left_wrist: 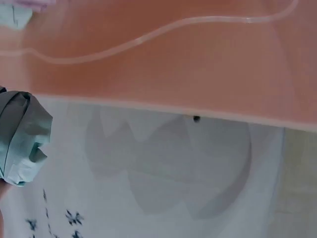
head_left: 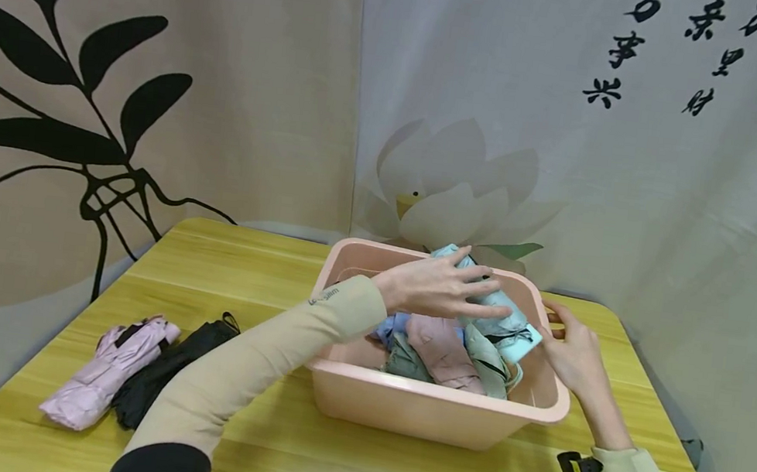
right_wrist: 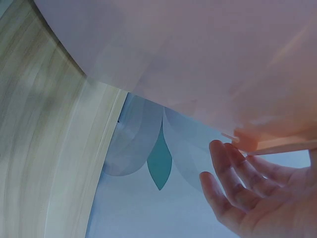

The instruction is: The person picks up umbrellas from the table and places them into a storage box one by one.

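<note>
Now left grip (head_left: 432, 285) splayed over blue umbrella (head_left: 500, 327), hold unclear; right grip (head_left: 575, 352) slack at basin rim (head_left: 431, 385).

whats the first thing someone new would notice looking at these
Probably the pink basin on the yellow table, with folded bundles inside and the left hand spread over a light blue bundle. Next, the big black leaf print at the left of the head view. Then a lilac bundle and a black bundle, lying side by side left of the basin.
</note>
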{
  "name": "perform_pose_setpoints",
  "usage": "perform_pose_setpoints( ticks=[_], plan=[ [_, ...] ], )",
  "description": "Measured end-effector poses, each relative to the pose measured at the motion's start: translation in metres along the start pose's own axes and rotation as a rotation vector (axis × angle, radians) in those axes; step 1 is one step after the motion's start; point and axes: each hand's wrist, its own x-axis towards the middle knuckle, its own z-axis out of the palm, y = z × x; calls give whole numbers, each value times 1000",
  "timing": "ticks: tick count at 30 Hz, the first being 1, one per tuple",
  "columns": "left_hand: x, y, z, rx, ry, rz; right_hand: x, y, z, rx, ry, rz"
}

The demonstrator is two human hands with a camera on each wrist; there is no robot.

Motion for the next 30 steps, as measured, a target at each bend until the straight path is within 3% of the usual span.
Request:
perform_pose_setpoints(
  ticks=[10, 16, 30],
  plan=[
    [8, 14, 7, -5, -110, 123, -2, 2, -1, 51, -27, -6],
    [9, 19, 13, -4, -126, 181, -1, 2, 1, 39, -6, -6],
    [11, 22, 18, -43, -125, 173, -1, 1, 0, 24, -11, 0]
  ],
)
